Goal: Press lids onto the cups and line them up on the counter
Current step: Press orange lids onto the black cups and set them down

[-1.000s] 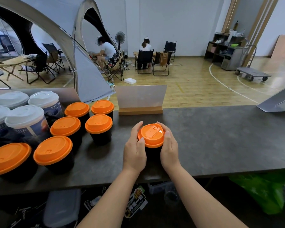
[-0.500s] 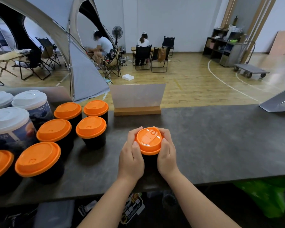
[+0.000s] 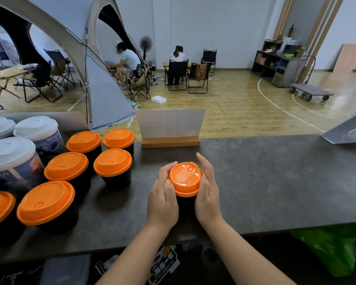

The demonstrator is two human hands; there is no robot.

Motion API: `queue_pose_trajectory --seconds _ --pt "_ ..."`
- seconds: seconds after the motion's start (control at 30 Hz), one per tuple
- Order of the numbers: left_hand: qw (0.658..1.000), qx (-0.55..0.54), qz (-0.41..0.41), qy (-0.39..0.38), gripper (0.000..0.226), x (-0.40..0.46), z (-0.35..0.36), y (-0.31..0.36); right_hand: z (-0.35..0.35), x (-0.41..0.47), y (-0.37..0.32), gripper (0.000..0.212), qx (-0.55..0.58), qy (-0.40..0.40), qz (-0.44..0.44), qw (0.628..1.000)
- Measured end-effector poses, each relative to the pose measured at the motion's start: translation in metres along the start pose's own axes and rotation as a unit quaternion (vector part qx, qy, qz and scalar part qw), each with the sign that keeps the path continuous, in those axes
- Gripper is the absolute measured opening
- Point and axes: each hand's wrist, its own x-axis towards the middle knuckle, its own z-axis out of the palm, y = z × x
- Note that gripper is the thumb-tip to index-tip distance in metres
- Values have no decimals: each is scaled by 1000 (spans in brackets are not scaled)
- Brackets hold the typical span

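Note:
A black cup with an orange lid (image 3: 185,178) stands on the dark counter (image 3: 275,182) in front of me. My left hand (image 3: 162,199) grips its left side, with fingers curled over the lid's rim. My right hand (image 3: 208,194) cups the right side, thumb on the rim and its fingers straighter along the far side. Several more black cups with orange lids (image 3: 113,164) stand grouped at the left. Taller printed cups with white lids (image 3: 10,153) are at the far left.
A white sign in a wooden base (image 3: 170,128) stands at the counter's far edge, just behind the cup. A grey angled stand (image 3: 349,132) sits at the far right. Under the counter's near edge lies a green bag (image 3: 329,249). People sit on chairs beyond.
The view has shifted slightly, with the cups at the left shifting in the frame. My right hand's fingers have straightened along the cup's far side; both hands stay on the lidded cup.

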Motion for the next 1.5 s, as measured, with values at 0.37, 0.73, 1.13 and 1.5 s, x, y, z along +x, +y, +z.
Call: queue_pose_trajectory --seconds 0.37,0.73,1.13,1.5 --pt "1000 -9 -8 -10 49 -1 1 0 -1 1 5 33 30 4 -4 1000" --pt "1000 -1 0 31 37 1 3 4 -5 2 3 34 -32 -30 -23 999" --pt "992 7 -2 127 46 0 -5 8 -1 -3 3 61 -65 -107 -12 992" --pt "994 18 -34 98 35 6 -1 7 6 -2 12 48 -118 -114 -12 986"
